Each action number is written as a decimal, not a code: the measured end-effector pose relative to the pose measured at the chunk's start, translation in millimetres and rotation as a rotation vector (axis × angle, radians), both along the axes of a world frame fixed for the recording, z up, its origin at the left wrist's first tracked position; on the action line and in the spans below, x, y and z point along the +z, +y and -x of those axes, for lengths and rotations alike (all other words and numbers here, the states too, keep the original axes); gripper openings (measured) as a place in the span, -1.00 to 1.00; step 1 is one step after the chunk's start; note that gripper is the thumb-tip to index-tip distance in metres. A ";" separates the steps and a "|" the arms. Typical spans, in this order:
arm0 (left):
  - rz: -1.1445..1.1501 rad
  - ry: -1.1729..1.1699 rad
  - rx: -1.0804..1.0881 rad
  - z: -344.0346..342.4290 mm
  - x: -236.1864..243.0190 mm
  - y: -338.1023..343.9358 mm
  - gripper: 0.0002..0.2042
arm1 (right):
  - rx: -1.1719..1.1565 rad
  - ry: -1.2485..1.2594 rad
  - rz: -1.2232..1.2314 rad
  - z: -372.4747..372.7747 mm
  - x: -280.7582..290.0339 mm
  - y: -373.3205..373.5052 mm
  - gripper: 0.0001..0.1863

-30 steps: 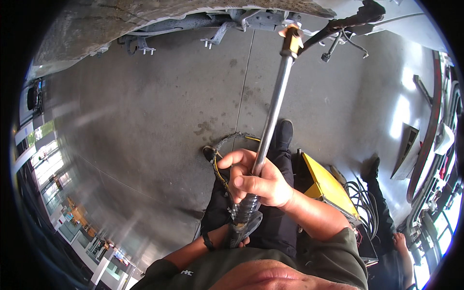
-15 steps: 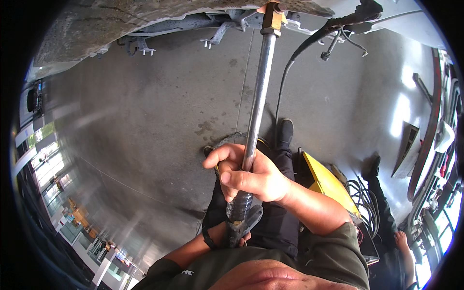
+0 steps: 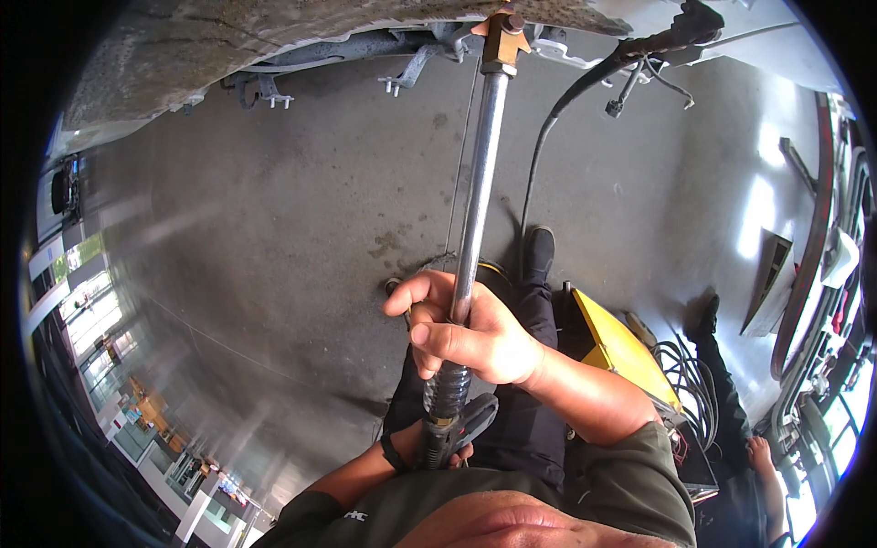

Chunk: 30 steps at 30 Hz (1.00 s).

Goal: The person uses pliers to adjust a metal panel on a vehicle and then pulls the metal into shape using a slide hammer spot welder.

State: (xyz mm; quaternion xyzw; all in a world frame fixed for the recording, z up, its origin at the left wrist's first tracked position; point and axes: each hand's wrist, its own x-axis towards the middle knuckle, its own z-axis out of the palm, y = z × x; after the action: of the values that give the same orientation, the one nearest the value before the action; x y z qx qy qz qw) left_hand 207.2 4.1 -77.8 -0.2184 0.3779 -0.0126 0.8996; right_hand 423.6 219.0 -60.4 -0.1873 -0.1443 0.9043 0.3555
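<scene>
In the head view, the only one, a long-shafted tool (image 3: 474,205), possibly a dent puller, runs from in front of the person's torso up toward the vehicle underbody (image 3: 347,50). Its brass-coloured head (image 3: 505,47) overlaps the body edge; whether the two touch cannot be told.

The right hand (image 3: 480,342) is gripping the tool where the bright shaft meets the black ribbed sleeve (image 3: 446,393), thumb across the front and index finger stretched past it to the left. That grip looks more guiding than clamping, which suits steering the head; wrapping the index finger round would probably add steadiness.

The left hand (image 3: 464,454) is at the handle (image 3: 436,449), fingertips showing on its right side. The rest is hidden, so how closed its grip is cannot be told. Good handling likely means bearing the weight there, with both wrists in line with the shaft so the far end does not swing.

The dark cable (image 3: 554,114) hangs just right of the head and could snag on a sideways sweep. Another person's hand (image 3: 757,448) is at far right, beyond the yellow-panelled machine (image 3: 617,347), so keeping movements along the shaft's line seems wise.
</scene>
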 end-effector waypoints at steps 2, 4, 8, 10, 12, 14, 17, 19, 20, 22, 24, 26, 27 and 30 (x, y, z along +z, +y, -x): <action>0.068 0.023 0.010 -1.8 0.0 2.4 -0.69 | -0.010 -0.006 0.009 -0.5 0.3 -0.8 -0.64; -0.055 -0.008 -0.029 0.5 -6.0 -6.9 -0.76 | -0.016 -0.005 0.014 0.0 0.3 -1.5 -0.65; -0.129 -0.016 -0.005 0.9 -7.7 -14.8 -0.73 | 0.001 -0.022 0.028 -0.5 1.3 -2.0 -0.59; -0.099 -0.004 -0.012 2.4 -9.2 -15.5 -0.70 | -0.008 -0.021 0.042 0.0 3.3 -0.5 -0.55; 0.057 0.000 0.039 3.3 -11.3 -11.0 -0.68 | -0.008 -0.047 0.073 -0.8 4.0 3.2 -0.44; 0.214 0.007 0.090 6.2 -15.6 -10.5 -0.65 | -0.008 -0.080 0.029 -4.7 4.7 16.0 -0.33; 0.249 0.011 0.109 18.9 -30.3 -25.6 -0.59 | -0.129 0.049 0.014 -3.8 -8.2 45.6 -0.34; 0.266 -0.006 0.108 16.5 -30.8 -23.5 -0.62 | -0.203 -0.149 -0.048 -1.3 -1.9 45.2 -0.40; 0.280 -0.027 0.104 15.2 -32.3 -20.1 -0.64 | -0.183 -0.131 -0.049 3.7 -6.1 16.8 -0.50; 0.188 -0.046 0.039 24.3 -38.0 -41.7 -0.74 | -0.044 -0.078 0.109 11.7 -6.5 -38.8 -0.71; -0.186 -0.026 -0.122 30.5 -40.6 -70.5 -0.77 | 0.092 -0.088 0.150 9.7 -18.0 -70.4 -0.78; -0.360 0.087 -0.227 21.9 -27.4 -62.9 -0.76 | -0.008 -0.156 0.203 8.9 -14.8 -71.6 -0.76; -0.238 -0.009 -0.144 18.1 -22.0 -53.3 -0.75 | -0.027 -0.136 0.185 6.9 -11.4 -65.6 -0.74; 0.156 0.114 -0.121 9.0 -26.8 -23.6 -0.72 | -0.026 -0.093 0.077 1.8 -10.3 -26.8 -0.75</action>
State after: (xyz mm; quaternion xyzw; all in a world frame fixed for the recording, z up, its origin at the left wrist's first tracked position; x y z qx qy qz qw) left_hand 198.2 -19.5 -104.6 -0.2651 0.4388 -0.0840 0.8545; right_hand 421.8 192.3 -70.7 -0.2444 -0.1232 0.8948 0.3528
